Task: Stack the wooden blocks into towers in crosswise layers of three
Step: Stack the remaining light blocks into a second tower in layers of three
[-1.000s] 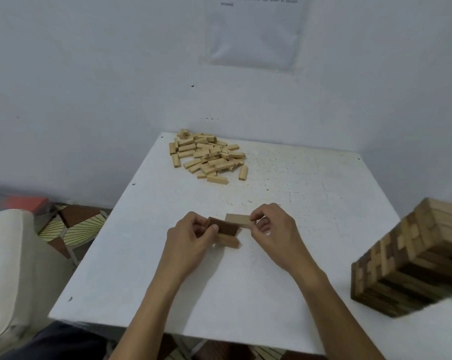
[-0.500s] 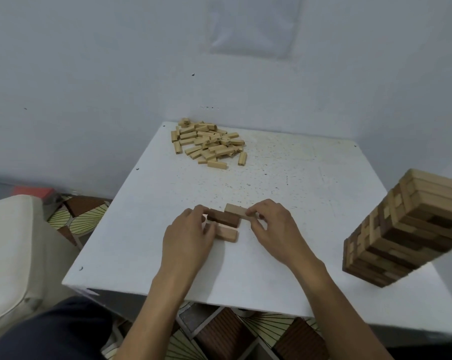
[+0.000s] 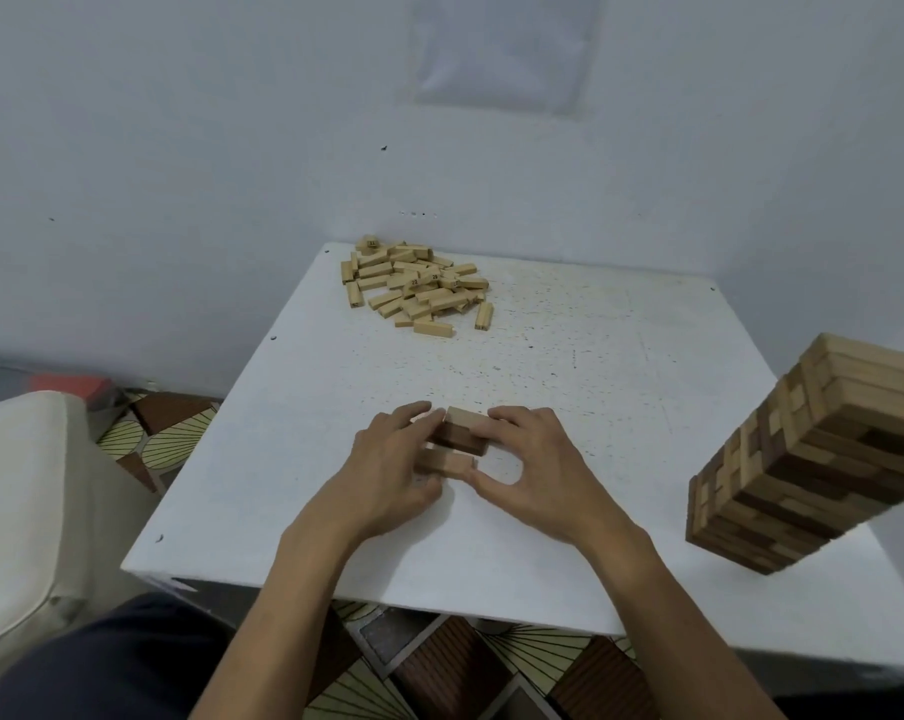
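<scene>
Three wooden blocks lie side by side in the middle of the white table point(image 3: 569, 356): a light block point(image 3: 468, 417) at the back, a dark brown block point(image 3: 460, 439) in the middle, a light block point(image 3: 445, 462) in front. My left hand point(image 3: 395, 459) presses against their left ends. My right hand point(image 3: 538, 465) cups their right ends, fingers on the back block and thumb by the front one. A finished tower point(image 3: 813, 454) of light and dark blocks stands at the right. A pile of loose light blocks point(image 3: 413, 285) lies at the far left corner.
A white cushioned seat point(image 3: 18, 501) stands left of the table. A patterned tile floor point(image 3: 429, 667) shows below the near edge. The wall point(image 3: 439, 122) rises directly behind the table.
My right hand has pushed the back light block in against the dark one, and both hands have closed round the three blocks, squaring them into one row.
</scene>
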The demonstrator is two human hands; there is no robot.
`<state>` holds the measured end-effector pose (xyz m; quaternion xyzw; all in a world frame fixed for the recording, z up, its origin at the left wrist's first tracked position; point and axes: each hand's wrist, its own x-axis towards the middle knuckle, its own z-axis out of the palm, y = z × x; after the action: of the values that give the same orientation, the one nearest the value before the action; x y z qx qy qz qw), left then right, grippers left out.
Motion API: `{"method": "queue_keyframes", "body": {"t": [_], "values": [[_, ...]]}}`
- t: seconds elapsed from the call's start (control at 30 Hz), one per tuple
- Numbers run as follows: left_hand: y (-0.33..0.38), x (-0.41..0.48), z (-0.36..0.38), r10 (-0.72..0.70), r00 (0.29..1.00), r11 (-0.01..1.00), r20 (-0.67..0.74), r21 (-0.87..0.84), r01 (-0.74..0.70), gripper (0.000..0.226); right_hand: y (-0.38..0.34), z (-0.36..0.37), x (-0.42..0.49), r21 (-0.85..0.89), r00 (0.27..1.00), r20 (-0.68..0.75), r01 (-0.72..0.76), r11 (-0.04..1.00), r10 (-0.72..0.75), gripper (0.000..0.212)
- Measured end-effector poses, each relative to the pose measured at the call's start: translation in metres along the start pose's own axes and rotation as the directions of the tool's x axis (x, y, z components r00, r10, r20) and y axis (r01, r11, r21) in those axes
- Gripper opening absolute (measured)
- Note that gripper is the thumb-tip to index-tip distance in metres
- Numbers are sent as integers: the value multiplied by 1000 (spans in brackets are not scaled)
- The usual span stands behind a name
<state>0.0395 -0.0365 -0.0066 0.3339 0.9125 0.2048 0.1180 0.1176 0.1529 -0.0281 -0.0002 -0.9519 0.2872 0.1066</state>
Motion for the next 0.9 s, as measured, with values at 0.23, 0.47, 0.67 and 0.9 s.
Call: {"method": "queue_keyframes", "body": {"t": [0.23, 0.47, 0.67, 0.9], "values": [[-8, 14, -2, 91, 995, 992, 32, -87, -88, 71, 0, 1, 2, 4, 999, 30, 20, 1000, -21, 41], [-15, 22, -2, 92, 996, 994, -4, 56, -92, 73, 3, 2, 2, -16, 1000, 22, -22, 1000, 23, 40], [-13, 11, 2, 40, 999, 999, -34, 11, -40, 108, 5, 12, -4, -125, 982, -187, -44, 991, 20, 33], [-22, 13, -10, 79, 996, 996, 43, 36, -81, 89, -1, 5, -23, -180, 1000, 28, 2, 984, 3, 67]]}}
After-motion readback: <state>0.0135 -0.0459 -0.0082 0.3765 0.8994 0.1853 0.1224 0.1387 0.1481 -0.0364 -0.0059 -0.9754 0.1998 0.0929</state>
